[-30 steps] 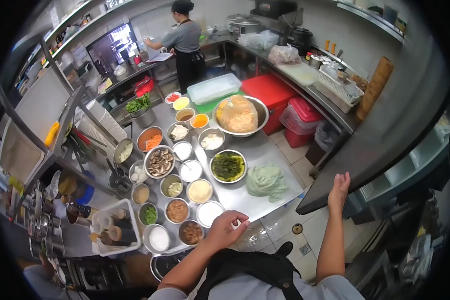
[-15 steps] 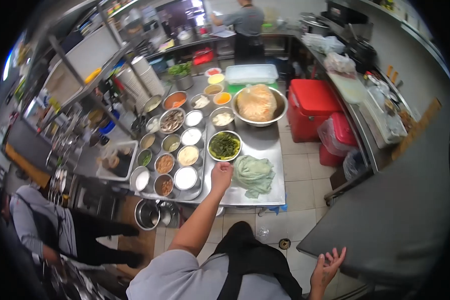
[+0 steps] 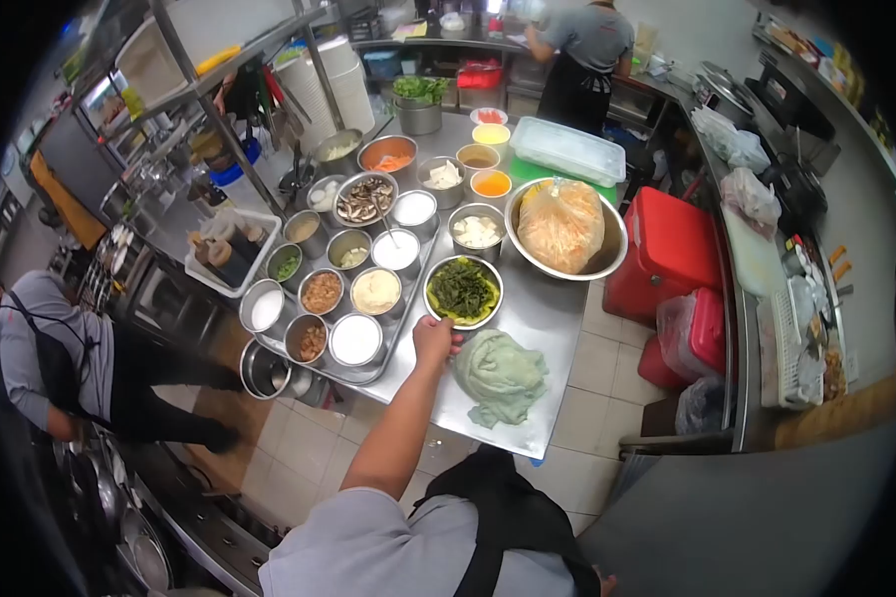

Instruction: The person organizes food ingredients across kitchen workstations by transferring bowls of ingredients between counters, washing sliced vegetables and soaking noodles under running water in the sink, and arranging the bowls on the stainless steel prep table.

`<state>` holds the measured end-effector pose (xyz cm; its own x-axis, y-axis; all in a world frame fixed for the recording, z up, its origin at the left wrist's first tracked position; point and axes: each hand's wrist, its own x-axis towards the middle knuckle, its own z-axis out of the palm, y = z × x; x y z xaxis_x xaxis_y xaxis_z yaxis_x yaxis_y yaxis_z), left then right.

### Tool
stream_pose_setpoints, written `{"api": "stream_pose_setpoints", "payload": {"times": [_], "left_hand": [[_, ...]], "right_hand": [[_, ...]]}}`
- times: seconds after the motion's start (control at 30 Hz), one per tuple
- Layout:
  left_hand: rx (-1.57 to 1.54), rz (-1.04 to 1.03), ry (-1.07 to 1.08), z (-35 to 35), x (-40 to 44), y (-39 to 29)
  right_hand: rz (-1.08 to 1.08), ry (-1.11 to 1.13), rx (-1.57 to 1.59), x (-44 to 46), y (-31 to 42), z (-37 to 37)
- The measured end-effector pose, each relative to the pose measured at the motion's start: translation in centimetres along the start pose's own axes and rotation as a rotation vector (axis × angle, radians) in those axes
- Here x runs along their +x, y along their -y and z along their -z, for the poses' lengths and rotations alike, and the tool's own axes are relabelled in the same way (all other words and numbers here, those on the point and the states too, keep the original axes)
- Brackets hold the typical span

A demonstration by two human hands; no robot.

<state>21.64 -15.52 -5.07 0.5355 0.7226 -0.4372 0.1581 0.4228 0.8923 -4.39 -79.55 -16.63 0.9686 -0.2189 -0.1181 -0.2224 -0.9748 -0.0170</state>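
Observation:
My left hand (image 3: 434, 343) is at the near rim of a round metal bowl (image 3: 465, 320), its fingers curled and pinching the edge. The bowl holds dark chopped greens (image 3: 463, 289) with yellow-green pieces around them. Just right of my hand a crumpled pale green cloth (image 3: 501, 378) lies on the steel table (image 3: 548, 333). Only a sliver of my right hand (image 3: 605, 582) shows at the bottom, beside my black apron; its fingers are mostly hidden.
Left of the bowl, a metal tray (image 3: 393, 353) carries several ingredient containers. A large steel bowl (image 3: 615, 261) with a bagged shredded food (image 3: 561, 227) stands right. Red coolers (image 3: 664, 254) sit on the floor. One co-worker (image 3: 55, 348) is at left, another (image 3: 592, 55) at the back.
My left hand has come to the bowl's near rim from just below it. My right hand has dropped mostly out of view. The camera view has shifted, bringing the table closer.

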Motion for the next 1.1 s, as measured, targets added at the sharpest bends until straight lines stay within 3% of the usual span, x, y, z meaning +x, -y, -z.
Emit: {"api": "stream_pose_setpoints", "payload": {"times": [0.1,0.17,0.3,0.4,0.53,0.6,0.67,0.83,1.03,1.1], "left_hand": [[-0.060,-0.006,-0.055,-1.0,-0.3,-1.0],[-0.064,-0.016,-0.109,-1.1,-0.3,-1.6],[0.008,-0.105,-0.145,-0.8,-1.5,-2.3],[0.449,-0.357,-0.206,0.6,-3.6,-3.2],[0.434,-0.274,-0.186,4.2,-6.1,-5.4],[-0.082,-0.185,-0.145,6.2,-7.5,-7.3],[-0.165,-0.294,-0.192,9.5,-7.2,-7.8],[-0.089,-0.485,-0.583,14.2,-5.4,-12.3],[-0.250,-0.497,-0.746,12.6,-5.0,-14.9],[-0.273,-0.508,-0.798,10.9,-6.7,-14.4]], "right_hand": [[-0.234,0.243,0.161,2.6,1.2,0.8],[-0.280,0.314,0.193,4.7,2.0,1.2],[-0.277,0.404,0.209,9.3,3.6,2.3],[-0.246,0.451,0.222,13.1,5.0,2.6],[-0.199,0.506,0.231,17.8,6.0,2.8],[-0.168,0.538,0.236,20.0,6.5,2.8],[-0.135,0.561,0.244,22.6,7.2,2.7],[-0.011,0.641,0.240,30.0,8.5,2.2],[0.231,0.817,0.243,42.0,14.3,1.5],[0.278,0.998,0.304,46.0,17.5,1.9]]}}
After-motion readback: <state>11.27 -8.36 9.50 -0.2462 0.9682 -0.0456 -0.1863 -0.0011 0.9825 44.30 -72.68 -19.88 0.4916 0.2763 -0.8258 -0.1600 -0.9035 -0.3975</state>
